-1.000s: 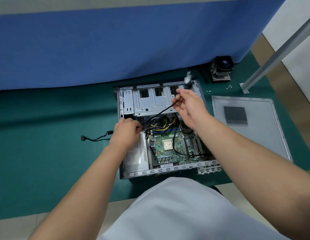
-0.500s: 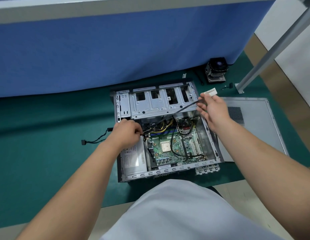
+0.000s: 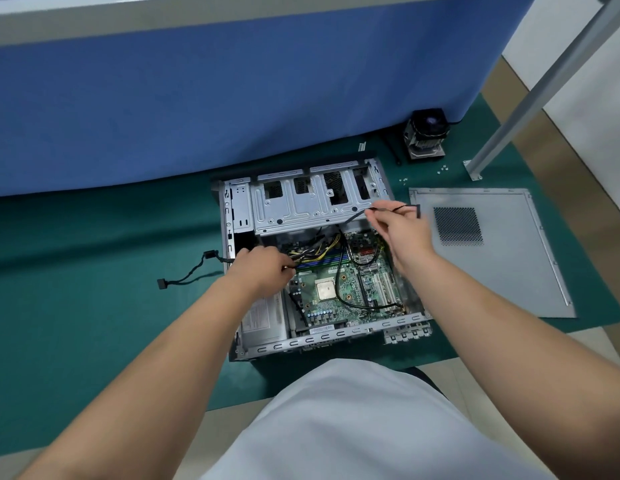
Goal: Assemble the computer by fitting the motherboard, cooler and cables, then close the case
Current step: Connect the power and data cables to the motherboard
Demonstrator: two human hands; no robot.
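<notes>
The open grey computer case [image 3: 308, 209] lies on a green mat with the green motherboard [image 3: 346, 289] seated inside. My left hand [image 3: 263, 271] grips the yellow-and-black cable bundle [image 3: 315, 252] at the board's upper left. My right hand [image 3: 402, 233] pinches a thin black cable [image 3: 388, 210] above the case's right wall; the cable runs down into the case. The black cooler [image 3: 424, 136] stands on the mat at the back right. The grey side panel [image 3: 488, 251] lies flat to the right of the case.
A black cable with a connector [image 3: 187, 275] trails out of the case's left side onto the mat. Small screws [image 3: 442, 169] lie near the cooler. A blue cloth wall [image 3: 232, 91] stands behind the case. A slanted metal leg [image 3: 530, 95] rises at the right.
My right hand swung from the drive cage towards the case's right side, then dropped slightly. The white connector it held up earlier no longer shows. My left hand stayed on the cable bundle.
</notes>
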